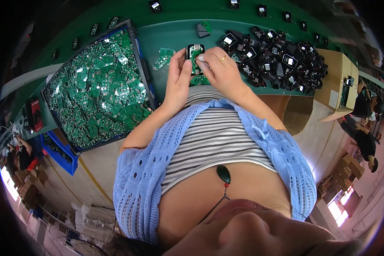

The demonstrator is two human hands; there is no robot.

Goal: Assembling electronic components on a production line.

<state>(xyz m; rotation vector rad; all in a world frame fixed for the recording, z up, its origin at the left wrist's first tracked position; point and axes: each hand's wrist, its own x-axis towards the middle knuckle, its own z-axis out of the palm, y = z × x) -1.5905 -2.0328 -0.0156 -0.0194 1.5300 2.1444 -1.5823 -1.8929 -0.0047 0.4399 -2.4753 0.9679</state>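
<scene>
Although the fisheye rim bends and darkens its far edge, the smooth green table (175,34) spreads behind everything, its near edge partly covered by the arms and striped top. At left, a dark-walled tray (141,64) brims with glinting circuit boards (100,85), the lower layers buried. At right, a heap of glossy black casings (273,64) is so tangled that single pieces blur together; beside it, a matte brown cardboard box (335,70) hides most of its inside. The left hand (180,74) has its grip closed round the left side of a rounded, oblong black casing (188,48), held above the table's near edge. The right hand (224,70) has thumb and fingers drawn together at the green board (194,55) inside; whether they pinch anything, I cannot tell, and a pale spot at their tips is too small to identify.
</scene>
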